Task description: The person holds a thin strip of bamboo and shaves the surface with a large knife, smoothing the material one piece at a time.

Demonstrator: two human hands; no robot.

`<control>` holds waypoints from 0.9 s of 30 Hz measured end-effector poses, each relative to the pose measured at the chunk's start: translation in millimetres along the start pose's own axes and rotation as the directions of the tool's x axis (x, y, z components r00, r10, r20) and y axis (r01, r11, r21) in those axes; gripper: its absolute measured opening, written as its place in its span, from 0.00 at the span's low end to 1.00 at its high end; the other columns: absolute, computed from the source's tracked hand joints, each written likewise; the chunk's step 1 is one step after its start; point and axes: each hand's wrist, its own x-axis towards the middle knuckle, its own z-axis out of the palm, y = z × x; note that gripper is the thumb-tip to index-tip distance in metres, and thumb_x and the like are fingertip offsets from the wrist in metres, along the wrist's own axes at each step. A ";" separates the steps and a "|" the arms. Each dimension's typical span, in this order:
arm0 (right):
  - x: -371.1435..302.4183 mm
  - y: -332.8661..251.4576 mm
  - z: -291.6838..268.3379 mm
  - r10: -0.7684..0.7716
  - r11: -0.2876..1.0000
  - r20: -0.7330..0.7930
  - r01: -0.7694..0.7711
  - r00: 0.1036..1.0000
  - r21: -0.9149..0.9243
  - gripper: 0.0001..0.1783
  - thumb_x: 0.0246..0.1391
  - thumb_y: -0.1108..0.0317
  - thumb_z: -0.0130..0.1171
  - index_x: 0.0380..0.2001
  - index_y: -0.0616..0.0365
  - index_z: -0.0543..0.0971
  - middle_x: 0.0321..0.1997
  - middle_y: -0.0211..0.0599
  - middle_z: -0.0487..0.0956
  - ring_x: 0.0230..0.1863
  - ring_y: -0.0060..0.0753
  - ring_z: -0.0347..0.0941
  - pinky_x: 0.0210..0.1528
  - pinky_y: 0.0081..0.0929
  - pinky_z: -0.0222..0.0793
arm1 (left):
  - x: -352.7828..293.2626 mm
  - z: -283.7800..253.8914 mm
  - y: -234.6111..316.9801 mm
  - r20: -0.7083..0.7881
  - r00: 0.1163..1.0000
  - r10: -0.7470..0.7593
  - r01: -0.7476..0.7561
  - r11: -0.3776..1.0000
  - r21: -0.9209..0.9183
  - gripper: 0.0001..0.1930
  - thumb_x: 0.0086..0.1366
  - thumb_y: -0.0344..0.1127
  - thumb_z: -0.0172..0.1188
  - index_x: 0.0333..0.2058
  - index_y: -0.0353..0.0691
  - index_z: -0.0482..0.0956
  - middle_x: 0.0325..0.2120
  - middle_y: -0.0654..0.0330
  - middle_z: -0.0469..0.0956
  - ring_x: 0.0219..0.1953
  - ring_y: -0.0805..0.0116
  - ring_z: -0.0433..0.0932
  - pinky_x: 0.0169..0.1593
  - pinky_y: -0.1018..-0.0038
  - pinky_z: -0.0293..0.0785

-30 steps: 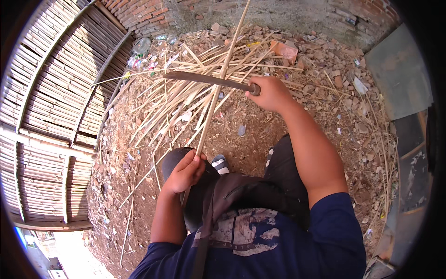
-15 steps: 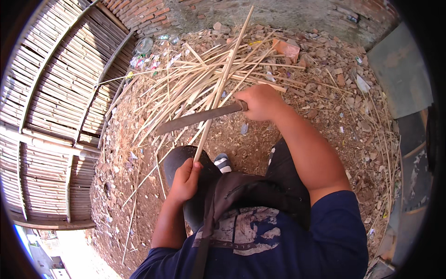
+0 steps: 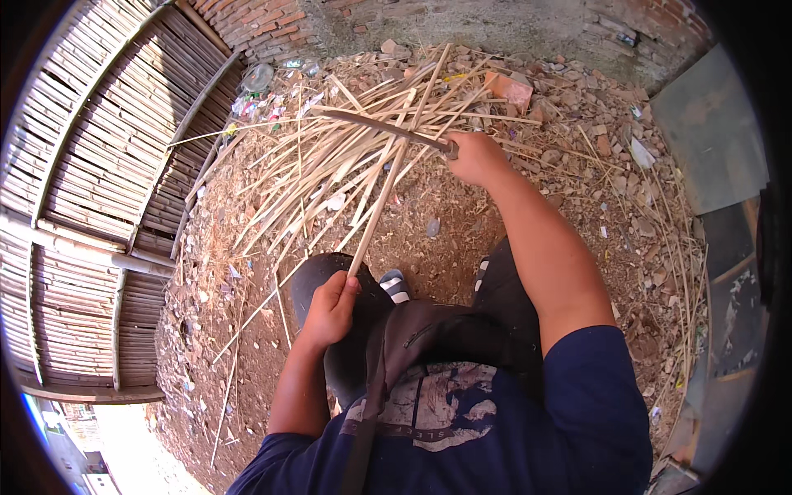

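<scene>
Brick wall [image 3: 462, 41] behind, blade [image 3: 379, 125] crossing pale strip [image 3: 379, 206]

Left hand [image 3: 332, 307] grips the strip, slanting toward the far edge of the ground [image 3: 437, 268]; right hand [image 3: 478, 159] clasps the handle [image 3: 451, 150]. Strip looks light, stiff, perhaps splintery: best held at its near end.

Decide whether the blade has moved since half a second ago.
Yes: the blade has moved forward, away from the body, and now sits nearer the orange brick.
</scene>
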 end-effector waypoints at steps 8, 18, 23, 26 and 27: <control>-8.8 -26.5 -2.3 -0.190 0.978 0.008 0.190 0.982 -0.083 0.11 0.47 0.64 0.67 0.36 0.49 0.81 0.30 0.38 0.82 0.38 0.50 0.82 0.40 0.51 0.77 | 4.3 -9.4 -3.7 0.118 0.986 -0.119 0.147 0.953 -0.263 0.15 0.80 0.42 0.49 0.35 0.39 0.74 0.23 0.70 0.68 0.25 0.80 0.64 0.30 0.77 0.63; 10.0 18.7 -19.0 0.205 0.975 -0.076 -0.197 0.976 0.103 0.19 0.51 0.64 0.67 0.48 0.49 0.84 0.38 0.46 0.85 0.40 0.50 0.83 0.44 0.47 0.78 | -38.7 -35.9 -6.0 0.104 0.993 -0.056 0.069 0.990 -0.124 0.15 0.80 0.44 0.49 0.37 0.41 0.75 0.22 0.73 0.67 0.24 0.83 0.64 0.27 0.80 0.60; -12.5 -34.3 -22.4 -0.183 0.980 0.095 0.189 0.979 -0.061 0.14 0.47 0.63 0.67 0.39 0.48 0.83 0.32 0.41 0.83 0.38 0.50 0.82 0.41 0.48 0.77 | -45.8 -37.9 -0.8 0.145 0.967 -0.208 0.234 0.952 -0.198 0.14 0.80 0.44 0.50 0.37 0.42 0.76 0.21 0.75 0.67 0.23 0.86 0.63 0.26 0.82 0.57; -21.2 -59.3 -17.7 -0.366 0.922 0.152 0.380 0.918 -0.078 0.11 0.48 0.60 0.69 0.34 0.49 0.81 0.29 0.40 0.82 0.35 0.53 0.80 0.37 0.49 0.74 | -45.5 -33.7 -1.4 0.130 0.979 -0.158 0.182 0.962 -0.202 0.14 0.79 0.44 0.50 0.37 0.42 0.75 0.22 0.74 0.67 0.23 0.85 0.63 0.26 0.81 0.58; -21.9 -61.6 -14.7 -0.420 0.897 0.159 0.435 0.893 -0.075 0.11 0.48 0.59 0.69 0.32 0.49 0.80 0.28 0.39 0.82 0.33 0.55 0.79 0.36 0.50 0.73 | -45.1 -32.9 -3.6 0.114 0.986 -0.125 0.147 0.967 -0.208 0.14 0.79 0.44 0.50 0.37 0.42 0.75 0.22 0.74 0.67 0.23 0.85 0.63 0.26 0.82 0.58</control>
